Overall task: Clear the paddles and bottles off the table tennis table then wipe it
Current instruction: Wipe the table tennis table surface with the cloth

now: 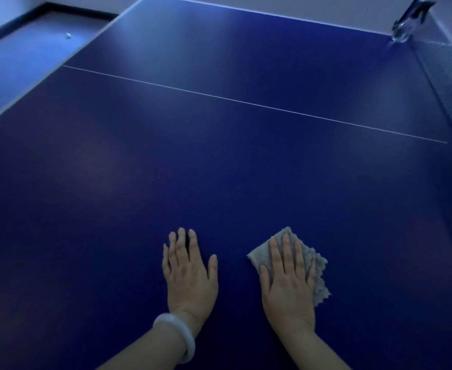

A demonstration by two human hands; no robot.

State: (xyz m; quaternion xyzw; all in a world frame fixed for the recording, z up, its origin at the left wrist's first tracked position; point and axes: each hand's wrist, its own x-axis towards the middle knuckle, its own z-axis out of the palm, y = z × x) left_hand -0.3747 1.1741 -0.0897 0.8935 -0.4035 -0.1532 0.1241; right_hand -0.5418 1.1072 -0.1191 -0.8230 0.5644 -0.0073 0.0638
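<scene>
- right hand (289,284) lies flat, palm down, fingers straight & slightly spread, pressing on a grey cloth (313,263) against the blue table tennis table (219,169); no pinch, no curl.
- cloth is rumpled, frayed at the edges, sticks out past the fingertips & on the hand's right side; rest of it hidden under the palm.
- left hand (190,273) just left of the cloth, apart from it, flat on the bare tabletop, fingers straight & close together, thumb out to the side; holds nothing.
- pale bangle (175,335) round the left wrist, nearer the camera than the cloth.
- thin white centre line (246,102) crosses the table well beyond the cloth, running left to right & sloping down.
- net (451,84) along the table's right edge, far right of the cloth, dark mesh w/ a light upper band.
- metal net clamp (403,30) at the far right corner, blurred, well beyond the cloth.
- white edge line (272,13) marks the table's far side.
- floor (19,62) far left of the cloth, past the table's left edge; small pale object (68,36) lies there, maybe a ball, too small to tell.
- dark baseboard (59,9) beyond that.
</scene>
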